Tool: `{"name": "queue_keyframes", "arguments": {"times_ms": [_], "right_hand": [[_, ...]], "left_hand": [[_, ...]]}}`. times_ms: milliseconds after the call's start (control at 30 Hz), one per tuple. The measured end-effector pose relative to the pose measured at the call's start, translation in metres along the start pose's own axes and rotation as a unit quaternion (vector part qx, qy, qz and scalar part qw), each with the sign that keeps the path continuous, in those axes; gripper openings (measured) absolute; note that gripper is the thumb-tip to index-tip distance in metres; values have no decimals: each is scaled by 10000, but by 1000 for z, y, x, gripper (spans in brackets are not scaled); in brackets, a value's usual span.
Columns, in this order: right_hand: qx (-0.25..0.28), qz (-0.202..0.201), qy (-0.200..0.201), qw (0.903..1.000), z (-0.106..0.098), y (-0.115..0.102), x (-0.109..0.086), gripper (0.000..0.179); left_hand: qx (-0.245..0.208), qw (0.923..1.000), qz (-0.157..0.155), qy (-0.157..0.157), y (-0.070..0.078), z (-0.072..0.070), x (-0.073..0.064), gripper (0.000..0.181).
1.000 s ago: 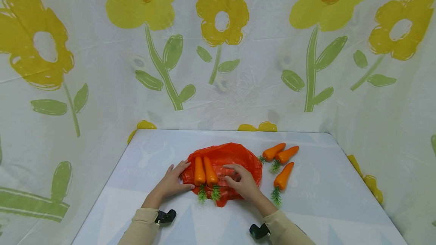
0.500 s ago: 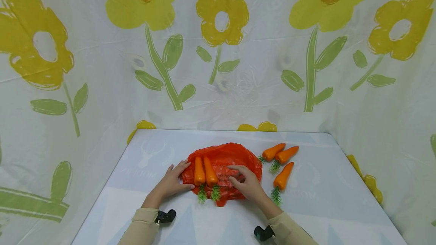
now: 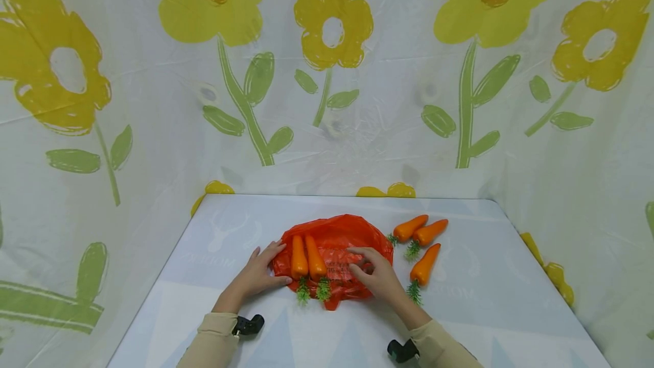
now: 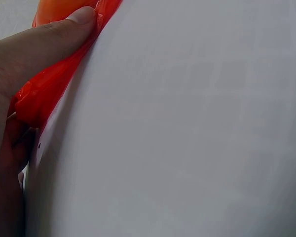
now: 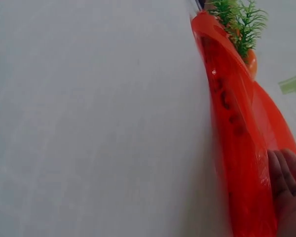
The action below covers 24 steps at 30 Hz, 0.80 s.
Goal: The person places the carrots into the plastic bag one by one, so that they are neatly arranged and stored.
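Note:
A red plastic bag [image 3: 352, 231] lies spread with its mouth open on the table. Side by side in its left part are two orange carrots [image 3: 299, 257], green leafy tops hanging over the near edge. My left hand [image 3: 255, 274] rests at the bag's left side, fingers spread; in the left wrist view its thumb [image 4: 54, 42] lies along the red plastic. My right hand [image 3: 379, 277] is over the bag's right part, fingers loosely bent and nothing in them. In the right wrist view, its fingers [image 5: 286, 173] are behind the bag's near edge.
Right of the bag lie two carrots [image 3: 411, 228] close together, with a third carrot [image 3: 426, 266] nearer me. They rest on a pale patterned table [image 3: 470, 322]. A flower-printed curtain [image 3: 368, 146] stands behind the table's far edge and along both sides.
My right hand has shifted right across the bag, away from the two carrots in it. The left hand, the bag and the carrots have stayed in place.

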State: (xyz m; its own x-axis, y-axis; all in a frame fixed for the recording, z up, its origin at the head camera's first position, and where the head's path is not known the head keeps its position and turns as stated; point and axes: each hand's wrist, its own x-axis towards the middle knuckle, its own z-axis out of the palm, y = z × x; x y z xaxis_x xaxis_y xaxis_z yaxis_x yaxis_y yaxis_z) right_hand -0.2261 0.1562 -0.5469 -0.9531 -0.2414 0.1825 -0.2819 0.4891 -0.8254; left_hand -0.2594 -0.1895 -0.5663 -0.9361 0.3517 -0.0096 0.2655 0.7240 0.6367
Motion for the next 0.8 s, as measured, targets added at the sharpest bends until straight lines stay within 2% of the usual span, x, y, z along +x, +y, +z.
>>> {"name": "queue_keyframes", "arguments": {"times_ms": [300, 800], "right_hand": [[1, 63, -40, 10000, -8, -1, -4, 39], [-114, 48, 250, 9996, -16, 1, -5, 38]], "left_hand": [[44, 10000, -16, -14, -2, 1, 0, 97], [68, 10000, -61, 2, -1, 1, 0, 98]]}}
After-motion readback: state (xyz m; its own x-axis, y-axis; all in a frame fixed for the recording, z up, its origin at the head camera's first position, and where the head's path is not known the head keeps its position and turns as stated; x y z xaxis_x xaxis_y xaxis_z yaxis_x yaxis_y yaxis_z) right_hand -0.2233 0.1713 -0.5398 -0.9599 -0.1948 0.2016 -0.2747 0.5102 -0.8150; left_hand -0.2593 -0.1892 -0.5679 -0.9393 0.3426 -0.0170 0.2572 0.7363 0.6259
